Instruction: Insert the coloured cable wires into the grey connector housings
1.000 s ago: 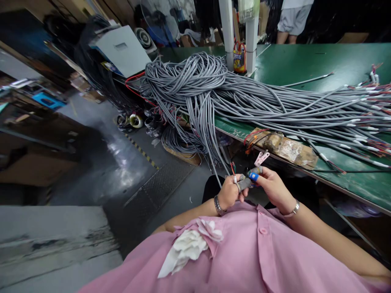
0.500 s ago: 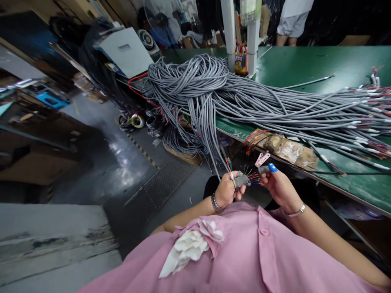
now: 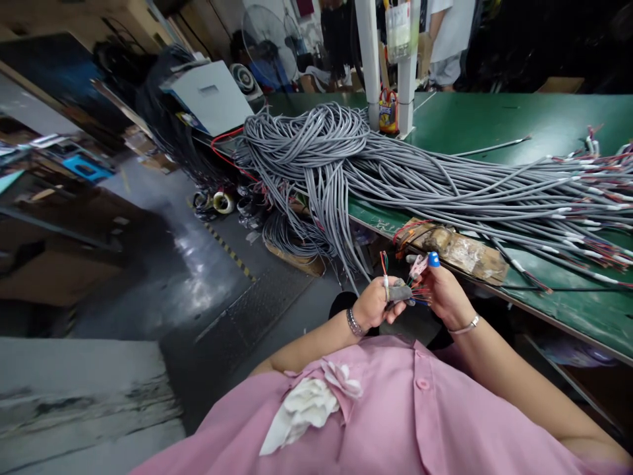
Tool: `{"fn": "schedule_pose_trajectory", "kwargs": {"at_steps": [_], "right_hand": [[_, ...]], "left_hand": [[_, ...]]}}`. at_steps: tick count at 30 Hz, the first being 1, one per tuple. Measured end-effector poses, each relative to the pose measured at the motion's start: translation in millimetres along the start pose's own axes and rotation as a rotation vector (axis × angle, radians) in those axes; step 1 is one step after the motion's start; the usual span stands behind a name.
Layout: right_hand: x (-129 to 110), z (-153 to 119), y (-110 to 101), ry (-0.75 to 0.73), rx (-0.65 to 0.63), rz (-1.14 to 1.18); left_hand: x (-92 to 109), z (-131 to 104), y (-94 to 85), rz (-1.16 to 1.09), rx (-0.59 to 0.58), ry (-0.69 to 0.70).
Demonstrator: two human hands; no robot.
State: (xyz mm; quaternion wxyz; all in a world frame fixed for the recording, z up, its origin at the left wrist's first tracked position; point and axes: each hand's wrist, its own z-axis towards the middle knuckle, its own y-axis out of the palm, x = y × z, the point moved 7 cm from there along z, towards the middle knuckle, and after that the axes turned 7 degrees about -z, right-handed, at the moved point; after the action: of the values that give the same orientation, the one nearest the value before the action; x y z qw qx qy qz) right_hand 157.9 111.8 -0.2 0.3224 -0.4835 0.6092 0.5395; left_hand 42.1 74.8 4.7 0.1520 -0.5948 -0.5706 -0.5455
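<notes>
My left hand (image 3: 370, 305) is closed round the end of a grey cable, whose white-banded tip with thin coloured wires (image 3: 384, 264) sticks up above the fingers. Grey coverings wrap its thumb and a fingertip. More coloured wires (image 3: 419, 292) fan out from this hand toward the right one. My right hand (image 3: 444, 293), with a blue wrap on one fingertip, is closed at the wire ends; what it pinches is too small to make out. A pink clip (image 3: 418, 266) shows beside its fingertips, above the wires.
Long grey cables (image 3: 316, 142) lie heaped over the green table (image 3: 494, 115). A taped cardboard piece (image 3: 465, 251) sits at the table's near edge. White posts (image 3: 368, 59) rise behind the heap, and a person (image 3: 448, 39) stands beyond the table. A white box (image 3: 212, 95) is at the left.
The view has tilted up slightly, so the table and cables sit lower. My hands are closer together, and the right fingers have moved up beside the pink clip.
</notes>
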Motion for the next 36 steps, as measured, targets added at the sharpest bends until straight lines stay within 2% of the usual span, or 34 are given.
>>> {"fn": "schedule_pose_trajectory", "kwargs": {"at_steps": [5, 15, 22, 27, 32, 36], "right_hand": [[2.4, 1.6, -2.7, -0.014, 0.054, 0.072], [8.3, -5.5, 3.1, 0.121, -0.102, 0.152], [5.3, -6.5, -2.1, 0.011, -0.038, 0.126], [4.0, -5.2, -11.1, -0.127, 0.081, 0.037], [13.0, 2.8, -0.7, 0.02, -0.028, 0.194], [13.9, 6.7, -0.7, 0.042, 0.02, 0.289]], "left_hand": [[-4.6, 2.8, 0.3, 0.013, -0.008, 0.0], [-6.5, -10.5, -0.7, 0.011, 0.022, 0.049], [-1.0, -19.4, 0.0, 0.01, 0.136, 0.093], [2.7, -14.6, 0.6, 0.002, 0.146, 0.104], [0.2, -9.4, 2.3, -0.021, 0.129, 0.091], [-4.5, -6.0, 1.1, -0.017, 0.125, 0.087]]}}
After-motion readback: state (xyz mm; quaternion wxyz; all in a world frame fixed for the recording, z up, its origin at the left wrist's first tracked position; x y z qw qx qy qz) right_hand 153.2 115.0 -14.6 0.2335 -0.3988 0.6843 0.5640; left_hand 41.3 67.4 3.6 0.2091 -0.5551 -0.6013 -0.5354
